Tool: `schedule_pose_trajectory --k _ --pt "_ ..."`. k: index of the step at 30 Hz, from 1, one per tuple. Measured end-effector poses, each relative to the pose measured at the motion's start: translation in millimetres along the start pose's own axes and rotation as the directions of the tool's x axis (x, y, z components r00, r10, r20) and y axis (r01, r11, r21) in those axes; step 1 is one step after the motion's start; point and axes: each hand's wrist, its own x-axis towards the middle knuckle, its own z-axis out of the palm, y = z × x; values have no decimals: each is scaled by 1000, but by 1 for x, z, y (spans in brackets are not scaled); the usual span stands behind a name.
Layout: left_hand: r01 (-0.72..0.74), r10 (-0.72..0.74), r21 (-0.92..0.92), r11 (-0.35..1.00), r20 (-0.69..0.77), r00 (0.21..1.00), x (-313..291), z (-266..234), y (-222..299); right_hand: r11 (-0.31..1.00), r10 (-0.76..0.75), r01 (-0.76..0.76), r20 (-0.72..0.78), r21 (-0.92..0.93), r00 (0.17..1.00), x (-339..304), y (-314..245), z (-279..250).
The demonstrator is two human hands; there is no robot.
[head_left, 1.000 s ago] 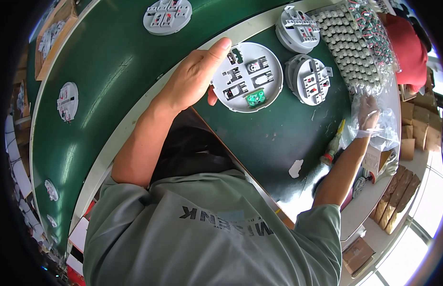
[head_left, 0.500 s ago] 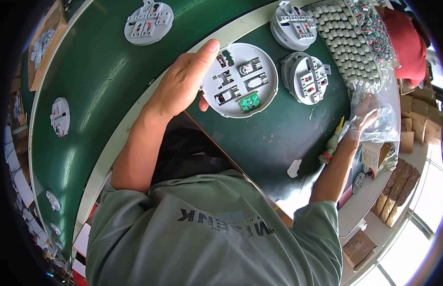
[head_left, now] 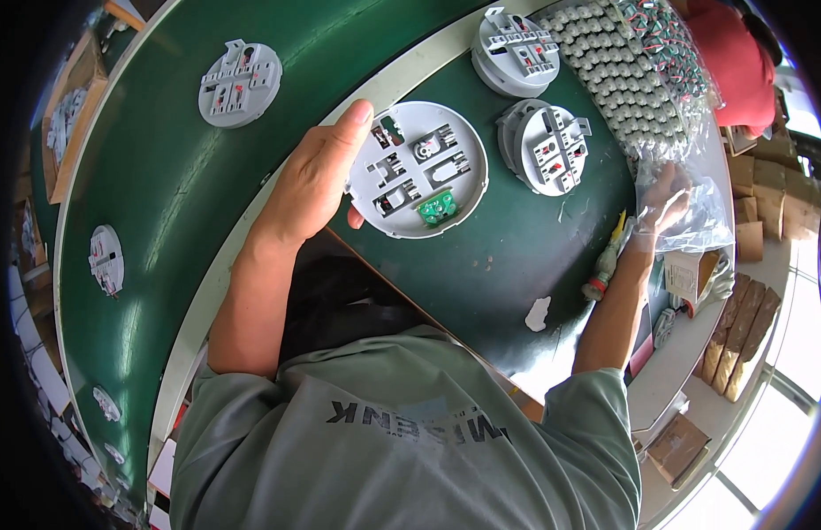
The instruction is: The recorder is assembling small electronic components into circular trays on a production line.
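My left hand [head_left: 309, 181] holds a round grey plastic housing [head_left: 455, 181] by its left rim, thumb on top, its hollow side facing up. Metal clips sit in the slots of this housing, and a small green circuit board [head_left: 438, 208] lies near its lower edge. At the right, my right hand [head_left: 665, 196] is at a clear plastic bag [head_left: 704, 216]. Its fingers look curled, but the film partly covers them and what they hold is unclear. A screwdriver-like tool with a yellow tip [head_left: 608, 256] lies beside my right forearm.
Two stacks of grey housings, a far stack [head_left: 516, 55] and a nearer stack [head_left: 552, 150], stand on the green table. Bagged rows of small parts [head_left: 605, 75] lie behind my right hand. More housings [head_left: 240, 84] sit on the green belt at left. A person in red [head_left: 733, 62] is at far right.
The housings on the belt have moved toward the near left. My left hand and its housing have come slightly nearer. My right hand stays at the bag; the whole view has shifted a little.
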Motion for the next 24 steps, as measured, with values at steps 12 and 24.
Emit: schedule_pose_trajectory --k 12,24 --pt "19 -19 18 1000 -27 999 1 1 1 998 67 -67 -12 3 998 -6 -18 -1" --pt "5 -5 10 1000 16 1000 7 0 -6 997 80 -80 -15 -7 997 -6 -8 -3"
